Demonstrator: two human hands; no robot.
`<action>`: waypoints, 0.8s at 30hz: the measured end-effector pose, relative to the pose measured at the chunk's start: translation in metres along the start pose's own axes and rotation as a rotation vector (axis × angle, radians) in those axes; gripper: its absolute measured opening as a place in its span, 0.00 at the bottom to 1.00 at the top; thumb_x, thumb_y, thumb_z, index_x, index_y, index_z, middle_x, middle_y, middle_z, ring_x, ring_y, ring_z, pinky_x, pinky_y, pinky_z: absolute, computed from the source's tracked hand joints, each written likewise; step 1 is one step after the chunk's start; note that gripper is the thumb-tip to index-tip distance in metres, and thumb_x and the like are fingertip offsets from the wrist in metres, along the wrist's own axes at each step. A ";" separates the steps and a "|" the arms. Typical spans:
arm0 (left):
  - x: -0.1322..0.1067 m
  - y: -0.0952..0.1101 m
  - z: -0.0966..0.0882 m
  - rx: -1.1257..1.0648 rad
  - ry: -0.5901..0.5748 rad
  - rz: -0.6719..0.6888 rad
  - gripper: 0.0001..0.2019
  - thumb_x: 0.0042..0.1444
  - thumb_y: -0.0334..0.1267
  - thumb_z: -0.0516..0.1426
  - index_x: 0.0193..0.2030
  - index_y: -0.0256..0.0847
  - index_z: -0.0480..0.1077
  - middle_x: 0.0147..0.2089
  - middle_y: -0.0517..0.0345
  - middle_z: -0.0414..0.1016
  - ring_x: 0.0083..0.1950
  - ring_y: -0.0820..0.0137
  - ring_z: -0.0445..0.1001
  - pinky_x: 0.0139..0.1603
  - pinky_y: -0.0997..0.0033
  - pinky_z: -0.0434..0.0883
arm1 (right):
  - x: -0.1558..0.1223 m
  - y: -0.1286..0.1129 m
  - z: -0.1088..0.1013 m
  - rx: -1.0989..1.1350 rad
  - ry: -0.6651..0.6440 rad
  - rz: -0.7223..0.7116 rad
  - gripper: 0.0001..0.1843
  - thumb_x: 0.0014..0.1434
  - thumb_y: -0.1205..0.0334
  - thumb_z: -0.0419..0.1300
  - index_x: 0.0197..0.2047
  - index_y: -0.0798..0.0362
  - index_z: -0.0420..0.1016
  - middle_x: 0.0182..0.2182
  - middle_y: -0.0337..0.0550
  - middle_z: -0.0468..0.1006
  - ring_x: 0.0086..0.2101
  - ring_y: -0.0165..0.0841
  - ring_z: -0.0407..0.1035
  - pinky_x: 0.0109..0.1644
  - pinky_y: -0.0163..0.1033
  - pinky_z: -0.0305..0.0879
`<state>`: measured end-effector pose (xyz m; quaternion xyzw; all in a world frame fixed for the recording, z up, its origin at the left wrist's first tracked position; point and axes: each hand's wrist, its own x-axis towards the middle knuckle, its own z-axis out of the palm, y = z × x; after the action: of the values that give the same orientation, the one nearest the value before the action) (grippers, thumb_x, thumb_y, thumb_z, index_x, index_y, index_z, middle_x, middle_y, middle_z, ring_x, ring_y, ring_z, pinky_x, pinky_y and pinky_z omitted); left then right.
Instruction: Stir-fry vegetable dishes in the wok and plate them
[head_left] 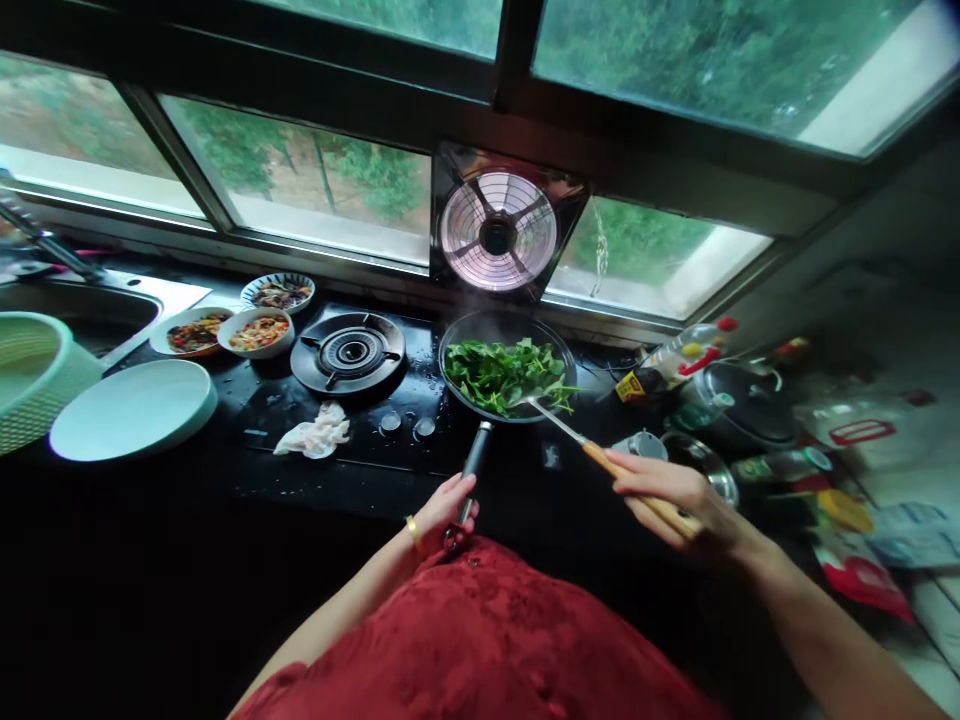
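My left hand (448, 508) is wrapped round the black handle of a frying pan (480, 412), which sits on the right burner. Leafy greens (499, 370) fill the pan, some hanging over its right rim, and faint steam rises behind them. In my right hand (667, 490) is the wooden handle of a spatula (600, 458). Its metal shaft slants up and left into the pan, and the head is partly hidden among the leaves.
Left of the pan is a bare gas burner (354, 350), with a crumpled white cloth (315, 432) before it. Several bowls of food (259, 335), a pale plate (135, 410) and a green basket (37, 375) stand further left. Bottles (686, 345) and a dark pot (746, 405) crowd the right.
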<state>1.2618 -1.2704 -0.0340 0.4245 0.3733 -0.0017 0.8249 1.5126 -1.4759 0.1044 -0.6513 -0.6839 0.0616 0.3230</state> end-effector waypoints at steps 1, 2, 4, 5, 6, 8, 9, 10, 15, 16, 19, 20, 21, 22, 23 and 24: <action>-0.001 0.001 0.000 0.002 0.002 0.000 0.32 0.46 0.67 0.58 0.45 0.46 0.55 0.23 0.69 0.67 0.14 0.78 0.61 0.11 0.83 0.52 | 0.013 0.004 0.005 -0.008 0.001 -0.030 0.12 0.55 0.69 0.60 0.41 0.48 0.81 0.55 0.48 0.75 0.50 0.40 0.74 0.53 0.41 0.74; -0.001 0.001 0.001 0.008 0.006 0.001 0.31 0.46 0.67 0.58 0.45 0.46 0.55 0.23 0.69 0.67 0.14 0.78 0.61 0.11 0.83 0.52 | 0.025 0.008 0.009 -0.020 0.017 -0.060 0.11 0.55 0.69 0.60 0.40 0.49 0.81 0.54 0.48 0.76 0.49 0.40 0.75 0.53 0.41 0.74; -0.001 0.002 0.001 0.021 0.013 -0.003 0.31 0.47 0.67 0.58 0.45 0.46 0.55 0.23 0.69 0.67 0.14 0.78 0.61 0.11 0.83 0.52 | 0.048 0.013 0.009 -0.036 0.065 -0.086 0.09 0.55 0.69 0.60 0.38 0.51 0.80 0.52 0.50 0.78 0.48 0.41 0.76 0.52 0.41 0.75; -0.002 0.002 0.001 0.024 0.014 -0.007 0.30 0.48 0.67 0.57 0.45 0.46 0.55 0.23 0.69 0.67 0.14 0.78 0.60 0.11 0.83 0.52 | 0.055 0.012 0.003 -0.034 0.083 -0.068 0.09 0.56 0.68 0.61 0.39 0.52 0.80 0.51 0.50 0.78 0.47 0.41 0.76 0.52 0.41 0.75; -0.002 0.002 0.001 0.024 0.014 -0.010 0.30 0.48 0.67 0.57 0.44 0.46 0.55 0.23 0.69 0.67 0.13 0.78 0.60 0.11 0.83 0.51 | 0.061 0.008 -0.007 -0.026 0.097 -0.032 0.09 0.57 0.67 0.61 0.40 0.52 0.80 0.51 0.49 0.79 0.47 0.41 0.76 0.52 0.41 0.75; -0.001 0.003 0.000 0.014 0.014 -0.001 0.30 0.48 0.67 0.57 0.44 0.46 0.55 0.23 0.69 0.66 0.13 0.78 0.60 0.11 0.83 0.51 | 0.065 -0.001 -0.034 -0.011 0.142 0.045 0.09 0.58 0.65 0.61 0.42 0.50 0.80 0.51 0.45 0.79 0.48 0.40 0.76 0.53 0.41 0.75; -0.001 0.003 -0.001 0.010 0.012 0.007 0.30 0.48 0.66 0.58 0.45 0.46 0.55 0.24 0.69 0.67 0.14 0.78 0.60 0.11 0.83 0.51 | 0.066 -0.006 -0.048 -0.012 0.179 0.073 0.10 0.59 0.64 0.61 0.43 0.48 0.80 0.51 0.43 0.79 0.49 0.39 0.75 0.54 0.40 0.74; -0.001 0.003 -0.001 0.008 0.012 0.013 0.30 0.48 0.66 0.58 0.45 0.46 0.55 0.24 0.69 0.67 0.14 0.78 0.61 0.11 0.83 0.51 | 0.066 -0.008 -0.060 -0.017 0.219 0.089 0.10 0.58 0.63 0.61 0.43 0.48 0.80 0.51 0.42 0.79 0.49 0.39 0.75 0.54 0.40 0.74; -0.001 0.003 -0.001 0.003 0.021 0.002 0.28 0.51 0.64 0.57 0.46 0.45 0.56 0.24 0.69 0.66 0.14 0.79 0.60 0.12 0.84 0.53 | 0.082 0.046 -0.065 0.004 0.464 0.204 0.07 0.55 0.59 0.63 0.38 0.48 0.81 0.46 0.41 0.82 0.45 0.38 0.77 0.54 0.42 0.74; -0.001 0.003 -0.001 -0.001 0.024 0.002 0.28 0.52 0.64 0.57 0.46 0.45 0.56 0.23 0.69 0.66 0.14 0.79 0.60 0.12 0.84 0.53 | 0.089 0.067 -0.055 0.049 0.517 0.243 0.07 0.54 0.58 0.64 0.36 0.48 0.81 0.44 0.42 0.82 0.44 0.38 0.77 0.54 0.44 0.73; -0.001 0.003 -0.001 -0.008 0.032 0.006 0.28 0.52 0.63 0.57 0.47 0.45 0.56 0.23 0.68 0.66 0.15 0.79 0.61 0.13 0.84 0.53 | 0.113 0.123 -0.016 0.262 0.691 0.379 0.08 0.49 0.56 0.64 0.32 0.51 0.79 0.37 0.44 0.83 0.39 0.40 0.78 0.49 0.48 0.75; -0.001 0.003 -0.001 -0.007 0.034 0.008 0.28 0.52 0.63 0.57 0.48 0.45 0.56 0.23 0.68 0.66 0.15 0.79 0.61 0.13 0.84 0.53 | 0.121 0.135 -0.001 0.320 0.718 0.403 0.09 0.50 0.55 0.63 0.30 0.52 0.77 0.35 0.45 0.83 0.36 0.40 0.78 0.47 0.49 0.77; -0.002 0.003 -0.001 -0.006 0.037 0.011 0.29 0.52 0.63 0.57 0.49 0.44 0.56 0.23 0.68 0.66 0.15 0.79 0.61 0.13 0.84 0.53 | 0.129 0.141 0.012 0.366 0.724 0.413 0.09 0.50 0.55 0.62 0.29 0.52 0.76 0.33 0.45 0.82 0.35 0.39 0.78 0.45 0.51 0.77; -0.002 0.003 -0.001 -0.003 0.040 0.012 0.29 0.53 0.63 0.57 0.49 0.44 0.56 0.23 0.68 0.66 0.15 0.79 0.62 0.14 0.84 0.53 | 0.136 0.143 0.024 0.396 0.716 0.409 0.10 0.51 0.54 0.60 0.29 0.51 0.75 0.33 0.45 0.82 0.35 0.39 0.78 0.44 0.52 0.77; -0.003 0.004 -0.001 0.002 0.044 0.012 0.28 0.53 0.62 0.57 0.50 0.44 0.56 0.23 0.67 0.66 0.15 0.79 0.62 0.14 0.84 0.53 | 0.141 0.139 0.034 0.420 0.701 0.399 0.09 0.52 0.54 0.60 0.29 0.51 0.75 0.33 0.45 0.82 0.36 0.40 0.79 0.45 0.52 0.77; -0.003 0.004 0.000 0.007 0.050 0.010 0.28 0.54 0.62 0.56 0.50 0.44 0.56 0.23 0.67 0.66 0.15 0.79 0.62 0.14 0.84 0.53 | 0.145 0.131 0.042 0.436 0.671 0.382 0.08 0.51 0.55 0.61 0.29 0.51 0.76 0.35 0.45 0.83 0.38 0.41 0.79 0.47 0.53 0.76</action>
<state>1.2607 -1.2685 -0.0294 0.4292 0.3917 0.0119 0.8138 1.6101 -1.3083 0.0575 -0.6666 -0.3795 0.0485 0.6397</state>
